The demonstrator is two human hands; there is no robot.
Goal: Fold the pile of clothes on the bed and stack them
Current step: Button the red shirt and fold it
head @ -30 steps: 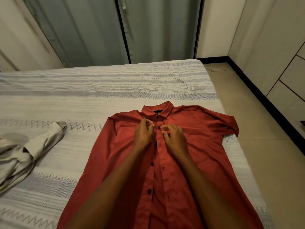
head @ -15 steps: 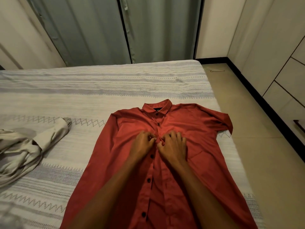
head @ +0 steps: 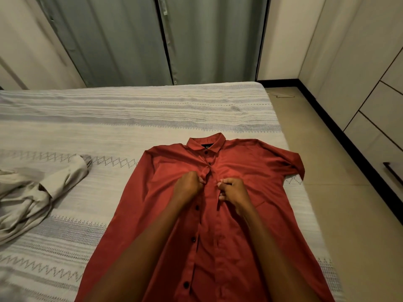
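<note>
A red button-up shirt [head: 257,214] with black buttons lies face up on the bed [head: 130,118], collar pointing away from me. My left hand [head: 188,185] pinches the left edge of the button placket at chest height. My right hand [head: 232,189] pinches the right edge, a short gap apart from the left. The placket between them is slightly open. A crumpled beige garment [head: 32,192] lies on the bed at the left, apart from the shirt.
The bed has a white and grey patterned cover. Its right edge [head: 309,210] runs close to the shirt's right sleeve, with tiled floor [head: 349,214] beyond. Grey-green curtains [head: 196,40] hang behind the bed. Cabinet fronts [head: 375,83] line the right wall.
Both hands slid down the placket from just under the collar to chest height, then drew a little apart. The view tilted slightly.
</note>
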